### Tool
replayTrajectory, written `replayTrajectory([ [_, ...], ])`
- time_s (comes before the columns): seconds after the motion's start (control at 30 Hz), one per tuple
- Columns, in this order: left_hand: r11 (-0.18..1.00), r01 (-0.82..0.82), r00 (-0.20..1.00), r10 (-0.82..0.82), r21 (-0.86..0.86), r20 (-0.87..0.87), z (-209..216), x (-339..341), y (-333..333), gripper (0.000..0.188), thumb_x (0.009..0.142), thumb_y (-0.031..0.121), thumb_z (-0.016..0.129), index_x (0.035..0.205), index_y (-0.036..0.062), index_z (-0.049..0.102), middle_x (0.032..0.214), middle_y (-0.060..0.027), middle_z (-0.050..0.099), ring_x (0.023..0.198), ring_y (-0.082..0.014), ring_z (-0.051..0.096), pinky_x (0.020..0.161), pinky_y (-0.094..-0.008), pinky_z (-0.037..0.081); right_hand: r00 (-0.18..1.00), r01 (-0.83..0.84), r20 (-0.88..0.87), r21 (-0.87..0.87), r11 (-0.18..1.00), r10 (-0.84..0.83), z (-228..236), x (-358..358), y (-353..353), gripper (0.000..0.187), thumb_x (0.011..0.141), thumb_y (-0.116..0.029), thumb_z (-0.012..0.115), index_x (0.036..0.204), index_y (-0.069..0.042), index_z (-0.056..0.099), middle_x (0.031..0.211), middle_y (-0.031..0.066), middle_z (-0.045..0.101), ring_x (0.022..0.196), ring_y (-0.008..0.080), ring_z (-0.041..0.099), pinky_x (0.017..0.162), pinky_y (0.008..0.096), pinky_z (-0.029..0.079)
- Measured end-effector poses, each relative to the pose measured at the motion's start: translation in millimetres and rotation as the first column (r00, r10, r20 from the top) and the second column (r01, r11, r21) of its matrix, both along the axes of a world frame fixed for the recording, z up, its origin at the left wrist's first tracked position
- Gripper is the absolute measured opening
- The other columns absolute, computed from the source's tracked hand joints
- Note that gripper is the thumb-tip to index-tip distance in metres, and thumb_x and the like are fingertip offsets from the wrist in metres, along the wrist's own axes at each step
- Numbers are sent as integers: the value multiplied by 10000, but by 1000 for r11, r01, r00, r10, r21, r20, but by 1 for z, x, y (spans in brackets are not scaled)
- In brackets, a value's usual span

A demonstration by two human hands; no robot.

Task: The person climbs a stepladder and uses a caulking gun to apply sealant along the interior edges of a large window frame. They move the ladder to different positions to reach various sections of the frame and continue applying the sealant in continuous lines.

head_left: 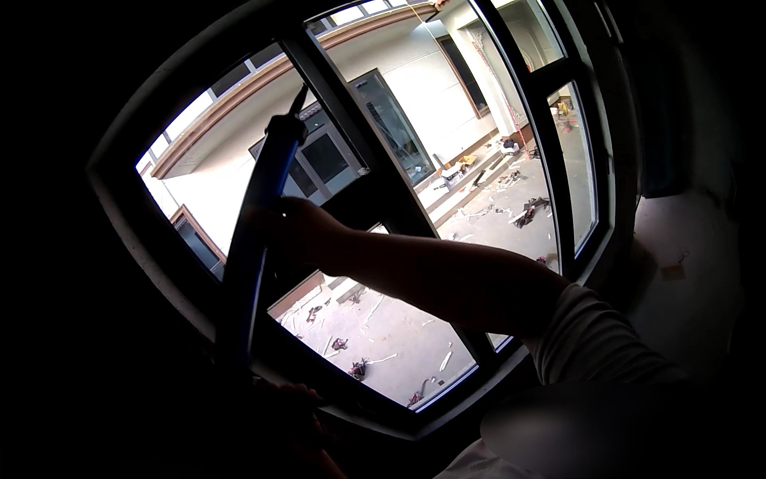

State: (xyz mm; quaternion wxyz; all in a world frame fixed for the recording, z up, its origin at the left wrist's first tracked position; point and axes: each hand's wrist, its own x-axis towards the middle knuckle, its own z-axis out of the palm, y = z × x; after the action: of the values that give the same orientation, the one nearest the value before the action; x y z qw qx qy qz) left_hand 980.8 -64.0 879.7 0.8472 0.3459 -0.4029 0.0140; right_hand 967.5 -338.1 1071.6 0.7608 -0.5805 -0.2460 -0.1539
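Note:
A blue-barrelled caulking gun (275, 168) slants up across the window, its thin nozzle near the dark upright of the window frame (331, 96). My right arm reaches in from the right, and my right hand (302, 227) is closed around the middle of the barrel. Lower down, my left hand (303, 403) shows only dimly at the rear end of the gun, with its fingers curled there. Deep shadow hides the gun's handle and trigger.
Glass panes in dark frames fill the middle. Outside lie a paved yard (407, 343) with scattered scraps, a pale wall (399, 56) with doors, and steps with tools and boxes (459, 168). Beside the window on the right is a dim floor (686, 271).

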Motion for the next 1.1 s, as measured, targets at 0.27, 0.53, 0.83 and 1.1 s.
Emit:
replayTrajectory([
  [0.27, 894, 445, 876, -446, 50, 184, 120, 72, -48, 478, 1059, 330, 344, 1375, -21, 417, 1362, -255, 480, 1281, -344, 489, 1059, -481, 443, 893, 423, 290, -277, 863, -344, -83, -12, -13, 653, 945, -398, 616, 1364, 44, 382, 1041, 189, 671, 871, 216, 690, 688, 317, 588],
  [0.53, 860, 507, 841, -509, 59, 183, 196, 89, -84, 374, 1056, 282, 375, 1178, -39, 524, 1093, -240, 632, 1002, -332, 676, 864, -456, 599, 813, 343, -471, -91, 935, -344, -248, -89, -82, 412, 912, -271, 628, 1138, 69, 569, 921, 155, 660, 779, 201, 675, 659, 321, 563],
  [0.83, 970, 242, 969, -241, -23, 48, 189, 92, -148, 355, 1047, 277, 404, 1179, -32, 517, 1054, -222, 650, 958, -308, 691, 834, -417, 607, 400, 799, -777, 36, 600, -486, -417, -192, -169, 189, 890, -176, 610, 958, -1, 587, 752, 125, 640, 599, 245, 649, 527, 381, 555],
  [1.1, 1000, -17, 990, 15, 11, 141, 212, 79, -131, 353, 1034, 289, 447, 1198, -18, 506, 1048, -208, 660, 979, -306, 687, 886, -438, 577, 288, 850, -818, -21, 526, -498, -444, -214, -184, 148, 903, -140, 578, 929, 5, 576, 740, 128, 624, 605, 240, 633, 517, 367, 532],
])
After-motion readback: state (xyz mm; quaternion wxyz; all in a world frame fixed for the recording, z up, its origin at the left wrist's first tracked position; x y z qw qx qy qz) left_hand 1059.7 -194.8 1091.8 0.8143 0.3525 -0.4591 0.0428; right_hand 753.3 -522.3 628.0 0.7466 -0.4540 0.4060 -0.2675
